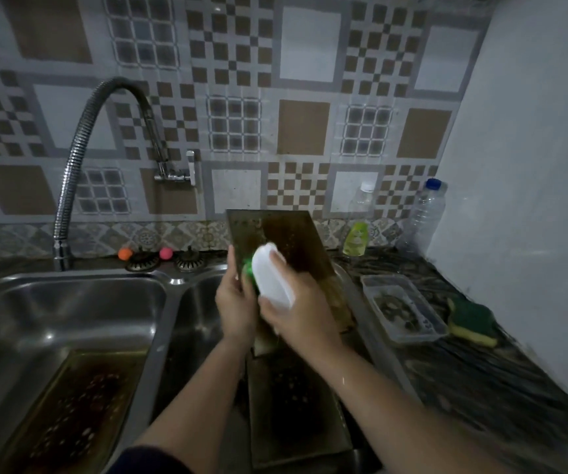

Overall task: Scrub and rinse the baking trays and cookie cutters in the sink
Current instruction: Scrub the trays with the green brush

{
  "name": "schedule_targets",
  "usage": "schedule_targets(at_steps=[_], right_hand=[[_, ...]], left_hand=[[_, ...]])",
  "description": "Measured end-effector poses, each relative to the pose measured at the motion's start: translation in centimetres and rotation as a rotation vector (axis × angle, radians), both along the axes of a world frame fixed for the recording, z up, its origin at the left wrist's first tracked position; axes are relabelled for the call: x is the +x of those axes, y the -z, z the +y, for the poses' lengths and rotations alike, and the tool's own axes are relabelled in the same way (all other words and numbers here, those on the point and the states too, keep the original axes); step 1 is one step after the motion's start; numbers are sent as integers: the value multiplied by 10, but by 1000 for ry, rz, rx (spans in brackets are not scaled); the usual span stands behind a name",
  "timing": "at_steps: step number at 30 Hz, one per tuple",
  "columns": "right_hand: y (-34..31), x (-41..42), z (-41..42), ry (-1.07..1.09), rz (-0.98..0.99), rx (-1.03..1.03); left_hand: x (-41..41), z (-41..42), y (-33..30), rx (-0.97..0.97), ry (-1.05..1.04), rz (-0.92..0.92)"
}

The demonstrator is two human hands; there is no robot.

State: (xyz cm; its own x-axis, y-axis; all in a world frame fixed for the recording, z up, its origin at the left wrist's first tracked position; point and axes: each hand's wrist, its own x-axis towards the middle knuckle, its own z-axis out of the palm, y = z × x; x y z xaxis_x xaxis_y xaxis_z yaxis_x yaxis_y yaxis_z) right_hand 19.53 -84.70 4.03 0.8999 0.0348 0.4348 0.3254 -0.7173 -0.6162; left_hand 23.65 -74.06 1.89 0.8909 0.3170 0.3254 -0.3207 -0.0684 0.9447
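A dark, stained baking tray [286, 234] stands tilted upright over the right sink basin. My left hand [236, 295] grips its left edge. My right hand [296, 313] holds a white-handled scrub brush [270, 278] with green bristles, pressed against the tray's face. A second tray [296, 405] lies flat in the right basin below my arms. A third tray [70, 412], brown with burnt residue, lies in the left basin [70, 302].
A flexible metal faucet [80, 159] arches over the left basin. On the right counter stand a dish soap bottle [356, 234], a clear water bottle [424, 213], a clear plastic container [402, 307] and a green-yellow sponge [472, 321]. Two drain strainers [186, 261] sit behind the sink.
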Motion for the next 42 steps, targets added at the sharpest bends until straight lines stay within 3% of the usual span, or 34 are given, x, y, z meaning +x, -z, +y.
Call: schedule_targets(at_steps=[3, 7, 10, 14, 16, 20, 23, 26, 30, 33, 37, 42], right_hand=[[28, -22, 0, -117, -76, 44], [-12, 51, -13, 23, -53, 145], [-27, 80, -19, 26, -20, 195], [37, 20, -8, -92, -7, 108], [64, -3, -6, -144, 13, 95], [35, 40, -4, -5, 159, 189], [-4, 58, 9, 30, 123, 266], [-40, 53, 35, 46, 159, 353], [-81, 50, 65, 123, 130, 411], [-105, 44, 75, 228, 104, 480], [-117, 29, 78, 283, 87, 571], [-125, 7, 88, 270, 37, 640]], left_hand=[[1, 11, 3, 24, -64, -2], [-19, -5, 5, 57, 54, -98], [-17, -3, 3, 32, -85, -85], [-15, 34, 2, 84, -327, -49], [-21, 49, 5, 71, -348, -17], [-38, 51, 14, 142, -347, 24], [-47, 50, 13, 303, -393, 54], [-54, 55, 3, 582, -403, 53], [-53, 62, -8, 933, -341, -242], [-50, 72, -27, 1131, -406, -330], [-57, 89, -41, 1083, -257, -330], [-54, 127, -50, 760, 39, -49]])
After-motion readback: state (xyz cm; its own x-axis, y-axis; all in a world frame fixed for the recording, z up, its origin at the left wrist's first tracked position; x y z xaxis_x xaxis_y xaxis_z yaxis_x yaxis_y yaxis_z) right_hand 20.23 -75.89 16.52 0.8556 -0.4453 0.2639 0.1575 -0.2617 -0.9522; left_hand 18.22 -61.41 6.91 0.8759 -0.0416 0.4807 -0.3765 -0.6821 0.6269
